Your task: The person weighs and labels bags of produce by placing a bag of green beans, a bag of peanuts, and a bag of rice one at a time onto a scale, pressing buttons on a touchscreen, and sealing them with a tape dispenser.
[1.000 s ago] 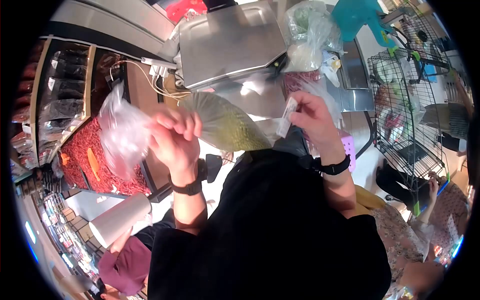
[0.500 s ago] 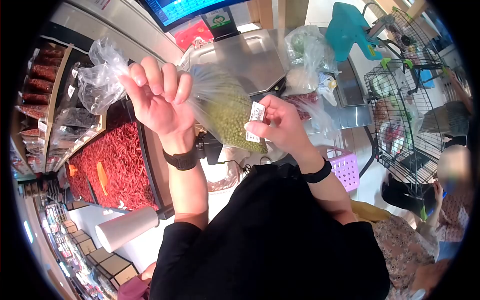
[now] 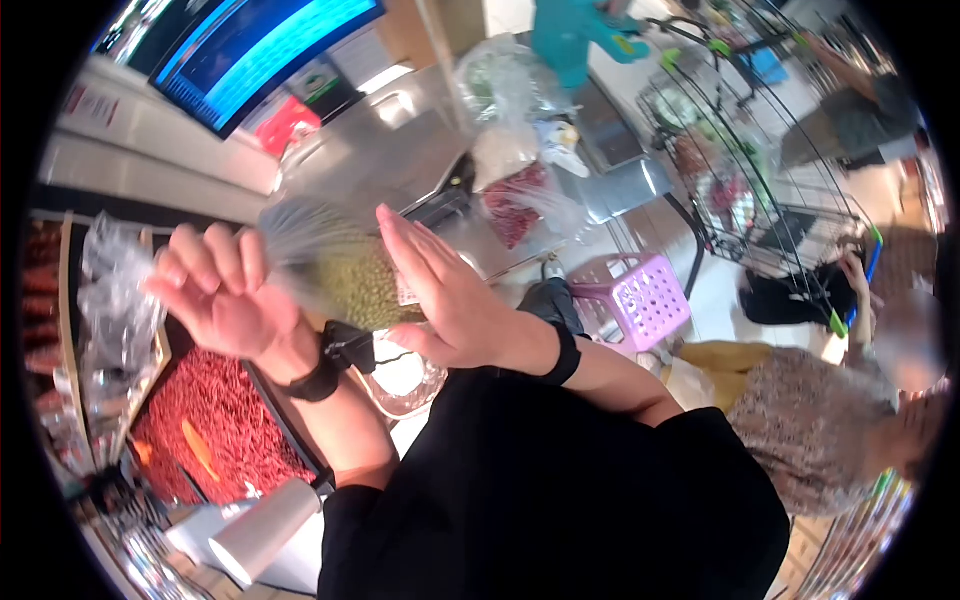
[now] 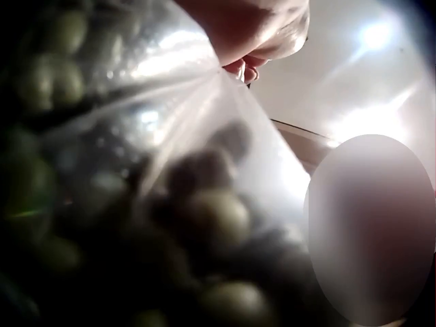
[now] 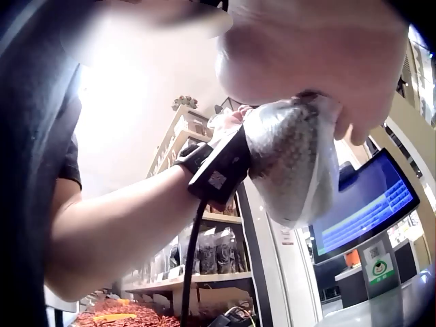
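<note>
My left hand (image 3: pixel 235 300) grips the twisted neck of a clear plastic bag (image 3: pixel 350 270) full of small round green bean-like pieces. The bag's loose top (image 3: pixel 110 285) sticks out past the fingers to the left. My right hand (image 3: pixel 450 300) lies flat with straight fingers along the bag's right side, over a white printed label (image 3: pixel 406 292) that it mostly covers. Up close in the left wrist view, the bag's film (image 4: pixel 170 129) is stretched over the round pieces. From the right wrist, the bag (image 5: pixel 289 167) hangs below the right palm.
Behind the hands is a metal scale (image 3: pixel 370 150) with a lit screen (image 3: pixel 260 60). Bagged produce (image 3: pixel 510 90) and a bag of red pieces (image 3: pixel 518 205) sit beside it. A chili bin (image 3: pixel 220 430) is at left, a purple basket (image 3: pixel 645 300) and a wire cart (image 3: pixel 770 210) at right.
My right hand brought the pinched label to the bag, then flattened over it with fingers straight. The left hand kept its grip on the neck. The head view swung to the right.
</note>
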`<state>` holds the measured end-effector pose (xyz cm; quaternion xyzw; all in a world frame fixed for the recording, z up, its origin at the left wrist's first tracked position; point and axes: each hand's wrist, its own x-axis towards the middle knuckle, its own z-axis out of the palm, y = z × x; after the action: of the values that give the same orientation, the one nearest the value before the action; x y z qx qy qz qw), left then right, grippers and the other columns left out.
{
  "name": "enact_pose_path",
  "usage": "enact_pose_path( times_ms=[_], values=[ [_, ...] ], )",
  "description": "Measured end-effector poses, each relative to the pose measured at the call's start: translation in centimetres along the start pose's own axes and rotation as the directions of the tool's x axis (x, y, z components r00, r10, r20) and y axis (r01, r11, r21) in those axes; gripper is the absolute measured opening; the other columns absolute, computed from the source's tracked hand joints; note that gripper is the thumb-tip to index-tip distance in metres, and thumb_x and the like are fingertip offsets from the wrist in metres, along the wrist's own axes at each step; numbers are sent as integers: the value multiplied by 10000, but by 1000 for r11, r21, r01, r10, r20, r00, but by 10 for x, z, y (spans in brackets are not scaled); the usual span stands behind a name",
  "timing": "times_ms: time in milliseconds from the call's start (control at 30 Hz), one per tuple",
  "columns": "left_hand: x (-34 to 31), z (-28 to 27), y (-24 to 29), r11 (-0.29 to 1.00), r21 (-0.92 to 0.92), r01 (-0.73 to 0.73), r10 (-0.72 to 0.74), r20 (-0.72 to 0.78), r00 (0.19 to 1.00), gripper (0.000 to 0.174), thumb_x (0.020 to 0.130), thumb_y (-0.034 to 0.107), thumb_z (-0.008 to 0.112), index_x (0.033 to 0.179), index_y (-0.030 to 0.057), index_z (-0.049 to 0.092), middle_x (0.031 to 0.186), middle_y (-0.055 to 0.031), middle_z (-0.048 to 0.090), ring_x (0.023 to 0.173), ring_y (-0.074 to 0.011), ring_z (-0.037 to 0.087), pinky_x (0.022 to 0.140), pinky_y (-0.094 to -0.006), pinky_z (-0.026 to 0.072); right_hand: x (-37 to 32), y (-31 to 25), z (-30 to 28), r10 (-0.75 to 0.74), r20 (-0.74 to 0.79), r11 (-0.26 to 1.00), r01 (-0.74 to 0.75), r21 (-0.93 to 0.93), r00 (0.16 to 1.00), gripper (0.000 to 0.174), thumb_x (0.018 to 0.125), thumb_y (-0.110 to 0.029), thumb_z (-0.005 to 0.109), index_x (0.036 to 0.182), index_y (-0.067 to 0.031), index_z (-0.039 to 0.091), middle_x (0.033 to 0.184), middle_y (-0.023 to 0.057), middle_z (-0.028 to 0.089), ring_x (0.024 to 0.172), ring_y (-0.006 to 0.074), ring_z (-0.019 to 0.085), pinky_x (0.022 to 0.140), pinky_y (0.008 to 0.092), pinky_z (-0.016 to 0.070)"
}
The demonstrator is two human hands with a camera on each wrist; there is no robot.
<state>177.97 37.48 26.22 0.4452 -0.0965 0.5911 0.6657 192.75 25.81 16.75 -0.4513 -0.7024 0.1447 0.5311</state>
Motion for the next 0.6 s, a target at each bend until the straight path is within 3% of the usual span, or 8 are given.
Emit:
enact_pose_path(
  times_ms=[267,333,367,433,500,533,567,600],
  values=[
    [-13,22,-30,992,123,13,3,-136,991,360,971,367,416,761,77,458,671,10,316,524,-91,280,455,-221,258,-18,-3,-10,105,-13,990,-106,-92,994,893,789,-467,611,1375,91,236,1436,272,234,1289,404,324,1057,459,280],
    [-21,27,-40,900,412,145,-90,-149,985,361,968,368,425,770,69,468,659,4,358,520,-93,325,459,-218,282,-22,-4,-14,121,55,991,-117,-71,991,877,770,-447,640,1372,72,270,1430,260,257,1275,395,349,1049,456,294],
    [-27,29,-45,857,470,210,-149,-165,975,352,969,355,433,791,57,492,644,-16,417,535,-120,415,485,-227,349,-25,-8,-25,147,-39,977,-151,-153,988,856,751,-419,665,1369,47,300,1408,240,301,1248,380,382,1026,453,321],
    [-42,46,-60,639,765,82,-161,29,986,319,964,283,449,830,17,564,674,-61,512,695,-245,566,659,-328,464,-31,-19,-41,159,-181,962,-194,-194,971,807,700,-338,722,1349,-9,375,1324,173,428,1171,315,467,957,418,394],
    [-52,55,-79,379,924,44,-251,57,966,417,954,340,419,793,-1,597,828,-145,624,908,-313,595,731,-386,488,-34,-22,-51,263,-109,940,-280,-197,959,720,681,-286,723,1285,-21,432,1230,164,494,1070,295,523,872,389,437],
    [-58,70,-82,507,782,363,-383,-173,907,388,936,294,404,835,-11,622,927,-172,637,948,-304,591,765,-376,492,-37,-23,-57,364,-39,908,-364,-206,931,637,663,-235,725,1220,-34,489,1136,155,560,969,275,578,787,360,480],
    [-48,79,-93,405,900,-161,-340,312,887,288,871,219,485,911,-22,638,1020,-179,627,1001,-289,579,811,-349,480,-43,-19,-65,459,-43,878,-460,-129,888,506,664,-181,714,1127,-56,551,1064,116,604,880,265,610,686,335,504],
    [-62,63,-103,441,894,76,-476,161,864,498,661,247,690,1063,-37,617,1170,-176,566,1082,-312,536,903,-396,410,-51,-13,-74,463,-45,875,-465,-134,885,506,664,-181,714,1127,-56,551,1064,116,604,880,265,610,686,335,504]
  ],
)
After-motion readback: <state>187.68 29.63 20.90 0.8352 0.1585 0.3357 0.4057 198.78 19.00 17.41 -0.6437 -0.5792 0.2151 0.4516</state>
